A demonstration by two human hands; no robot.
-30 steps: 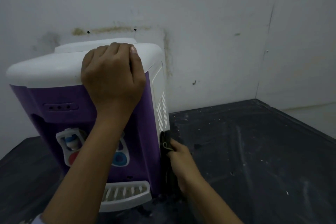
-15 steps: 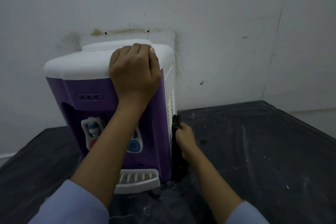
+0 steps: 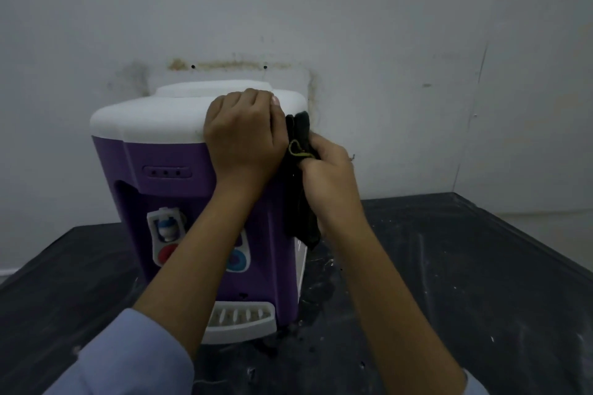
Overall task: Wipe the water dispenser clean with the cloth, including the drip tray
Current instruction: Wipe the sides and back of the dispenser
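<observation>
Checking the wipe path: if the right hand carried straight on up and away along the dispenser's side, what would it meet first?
Probably the white top's right edge, just above the cloth the right hand holds; beyond that, the wall. Depth is unclear.

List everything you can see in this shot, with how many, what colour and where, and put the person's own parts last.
water dispenser: one, purple body with white top, on the counter against the wall
taps: two, white with red and blue buttons, on the dispenser's front
drip tray: one, white, at the dispenser's base
cloth: one, dark, hanging along the dispenser's right side
counter: one, black, speckled with white marks
wall: one, white, stained behind the dispenser
left hand: one, resting on the white top's front right corner
right hand: one, grip closed on the cloth
sleeves: two, light blue, bottom edge
</observation>
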